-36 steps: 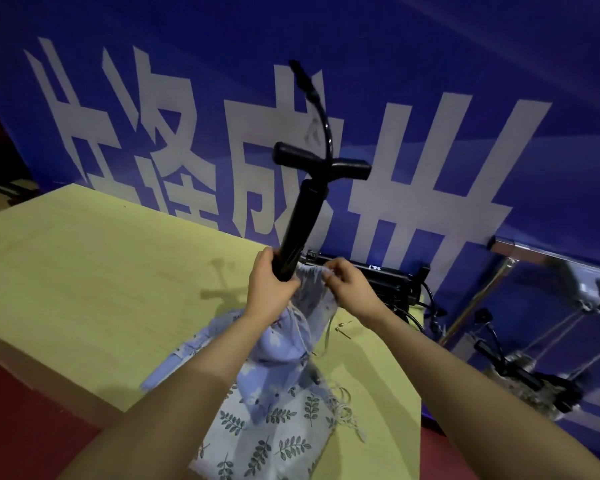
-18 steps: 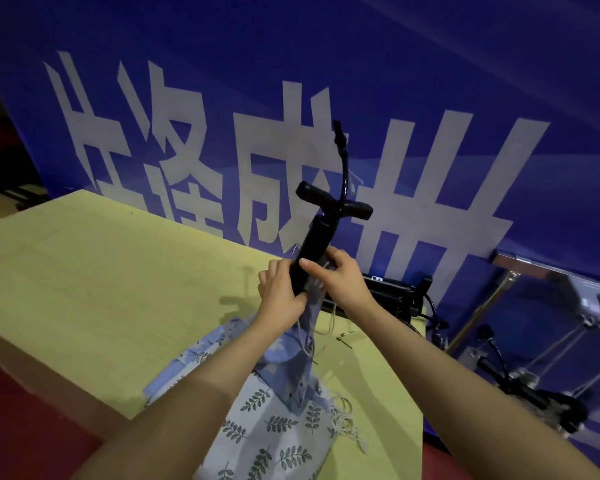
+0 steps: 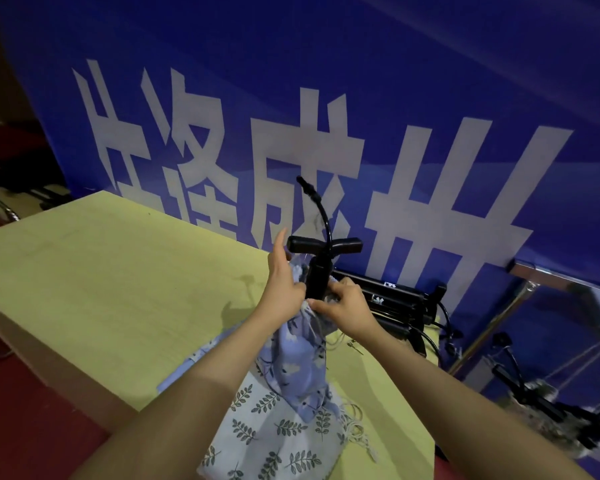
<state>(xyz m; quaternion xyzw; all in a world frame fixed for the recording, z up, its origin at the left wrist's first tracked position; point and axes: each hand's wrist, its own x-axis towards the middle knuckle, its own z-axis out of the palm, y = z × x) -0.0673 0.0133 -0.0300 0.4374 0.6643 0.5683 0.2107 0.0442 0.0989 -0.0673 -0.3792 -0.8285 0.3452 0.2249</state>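
A black hand pump (image 3: 317,271) with a T-handle and a curved hose stands upright, its lower body inside a blue flower-print drawstring bag (image 3: 300,355). My left hand (image 3: 284,285) holds the bag's mouth on the pump's left side, index finger pointing up. On the right side my right hand (image 3: 343,306) pinches the bag's rim against the pump's barrel. The pump's base is hidden by the cloth.
The bag stands on a yellow-green table (image 3: 101,278). A white leaf-print bag (image 3: 274,431) lies flat at the near edge. More black pumps (image 3: 392,303) lie against the blue banner (image 3: 326,98) behind. A metal frame and dark gear stand at right.
The pump has sunk deeper into the blue bag, and both hands have drawn the bag's mouth higher up the barrel. The camera view tilted upward.
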